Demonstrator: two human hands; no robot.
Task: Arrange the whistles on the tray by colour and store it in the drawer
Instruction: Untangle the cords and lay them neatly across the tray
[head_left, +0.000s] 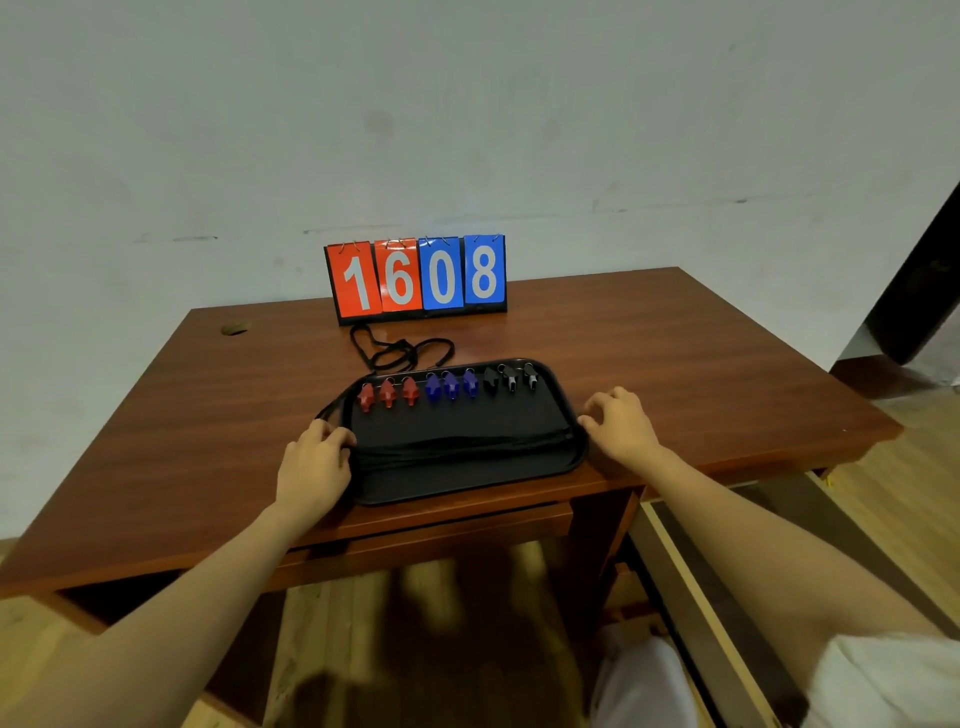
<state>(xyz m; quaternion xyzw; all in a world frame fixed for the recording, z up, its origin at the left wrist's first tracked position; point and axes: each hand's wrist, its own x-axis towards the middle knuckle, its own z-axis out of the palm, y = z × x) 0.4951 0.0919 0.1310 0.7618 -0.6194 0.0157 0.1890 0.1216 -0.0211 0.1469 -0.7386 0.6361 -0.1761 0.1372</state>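
Observation:
A black tray (467, 483) lies at the front edge of a brown wooden desk (675, 343). Along its far side stand three red whistles (387, 393), three blue whistles (451, 385) and three black whistles (510, 378) in one row. Black lanyard cords (400, 352) trail off behind the tray and across its near half. My left hand (314, 457) rests on the tray's left rim, fingers curled over it. My right hand (621, 421) sits at the tray's right rim with fingers bent and apart, touching or just short of it.
A flip scoreboard (418, 278) reading 1608 stands at the desk's back edge against the wall. A shallow drawer (431, 535) under the desktop sits slightly pulled out. A dark panel with a light edge (696, 597) leans at the right. My knees in white (644, 686) are below.

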